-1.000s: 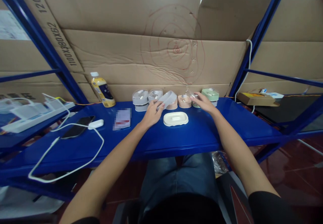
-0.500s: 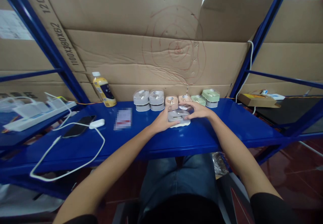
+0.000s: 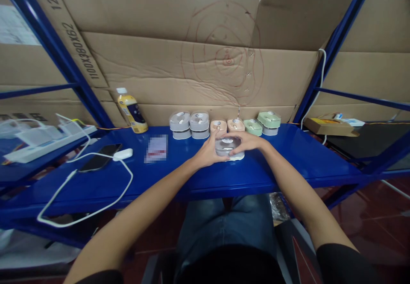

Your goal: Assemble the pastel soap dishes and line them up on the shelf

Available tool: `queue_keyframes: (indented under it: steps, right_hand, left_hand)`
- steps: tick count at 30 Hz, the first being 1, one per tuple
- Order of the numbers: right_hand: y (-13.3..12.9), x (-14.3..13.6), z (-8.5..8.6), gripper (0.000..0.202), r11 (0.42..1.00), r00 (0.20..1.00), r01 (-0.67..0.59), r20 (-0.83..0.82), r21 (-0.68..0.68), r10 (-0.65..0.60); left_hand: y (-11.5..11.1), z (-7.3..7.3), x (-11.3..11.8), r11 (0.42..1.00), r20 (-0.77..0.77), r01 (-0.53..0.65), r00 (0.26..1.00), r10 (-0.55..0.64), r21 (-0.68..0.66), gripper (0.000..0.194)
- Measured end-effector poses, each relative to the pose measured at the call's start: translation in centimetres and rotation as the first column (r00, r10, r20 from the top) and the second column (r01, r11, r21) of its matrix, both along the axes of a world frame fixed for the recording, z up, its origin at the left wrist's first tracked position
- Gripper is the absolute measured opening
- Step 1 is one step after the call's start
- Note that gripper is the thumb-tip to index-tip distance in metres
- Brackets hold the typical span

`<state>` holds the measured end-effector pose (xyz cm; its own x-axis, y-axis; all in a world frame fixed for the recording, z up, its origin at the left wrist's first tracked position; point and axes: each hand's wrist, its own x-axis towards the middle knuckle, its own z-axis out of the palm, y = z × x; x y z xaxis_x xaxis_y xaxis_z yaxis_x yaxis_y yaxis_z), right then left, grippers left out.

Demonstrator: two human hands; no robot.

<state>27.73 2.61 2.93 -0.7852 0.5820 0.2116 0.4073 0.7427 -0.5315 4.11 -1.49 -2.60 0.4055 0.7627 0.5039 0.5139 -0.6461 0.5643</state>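
A small grey plastic box with a clear lid (image 3: 226,147) and a round white sticker on top sits near the middle of the blue shelf. Something white and flat (image 3: 237,157) shows under its front edge. My left hand (image 3: 207,151) is curled around the left side, its thumb along the front. Over the right side and top, my right hand (image 3: 249,141) bends its fingers, also touching the box. Behind it stand two orange boxes (image 3: 236,125), a low green box (image 3: 253,126), and a green box on a grey one (image 3: 269,121). To the left are two grey stacks (image 3: 199,124).
A yellow drink bottle (image 3: 132,111) stands at the back left. A blurred card (image 3: 156,148), a phone (image 3: 101,158) and a white cable (image 3: 126,198) lie on the left, beside a power strip (image 3: 48,143). An open carton (image 3: 331,127) is at far right, and cardboard (image 3: 153,66) lines the back.
The clear lid, tilted up between my hands before, now sits lower and flatter on the grey box. My right fingers have shifted inward over the box.
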Motion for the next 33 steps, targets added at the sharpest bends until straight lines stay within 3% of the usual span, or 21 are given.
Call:
queue_keyframes:
  steps: [4,9,15,19,22,25,26,28,30,33]
  right_hand:
    - [-0.4,-0.1,0.4,0.077,0.999,1.0,-0.026,-0.003,-0.034,0.026]
    - [-0.7,0.2,-0.4,0.084,1.0,1.0,0.015,0.009,0.028,-0.015]
    - [-2.7,1.8,-2.2,0.104,0.989,0.996,0.079,0.039,0.129,-0.085]
    - [-4.4,2.7,-3.0,0.104,0.948,0.973,0.223,0.012,0.225,-0.232]
    - [-3.7,3.5,-2.2,0.098,0.843,0.899,0.432,-0.084,0.32,-0.429]
    - [-0.7,4.4,-0.5,0.092,0.592,0.683,0.725,-0.253,0.352,-0.685]
    - [0.6,4.6,0.0,0.09,0.505,0.603,0.789,-0.28,0.35,-0.747]
    - [3.1,4.7,0.8,0.087,0.393,0.499,0.845,-0.271,0.362,-0.823]
    - [5.2,4.4,1.0,0.085,0.36,0.458,0.854,-0.214,0.376,-0.863]
    - [7.0,3.7,0.4,0.082,0.359,0.434,0.865,-0.165,0.351,-0.886]
  left_hand:
    - [0.0,-0.2,0.0,0.997,-0.036,0.049,0.998,-0.047,0.063,0.115]
    - [-0.3,-0.3,-0.1,0.992,-0.152,0.068,0.987,-0.051,0.106,0.109]
    - [0.1,-0.4,-1.0,0.989,-0.194,0.145,0.971,-0.14,0.012,0.105]
    - [1.0,-0.7,-1.6,0.991,-0.149,0.117,0.981,-0.125,-0.057,0.105]
    - [1.5,-0.6,-1.7,0.999,-0.059,0.004,0.998,-0.006,-0.04,0.098]
    - [1.7,-0.4,-1.8,0.996,-0.025,-0.089,0.996,0.09,0.005,0.086]
    - [1.8,-0.3,-1.8,0.995,-0.03,-0.103,0.994,0.103,0.008,0.083]
    - [1.7,-0.3,-1.8,0.994,-0.05,-0.11,0.993,0.11,0.001,0.079]
    - [1.6,-0.5,-1.7,0.994,-0.063,-0.105,0.993,0.104,-0.004,0.076]
    - [1.7,-0.7,-1.7,0.995,-0.069,-0.102,0.992,0.102,-0.001,0.073]
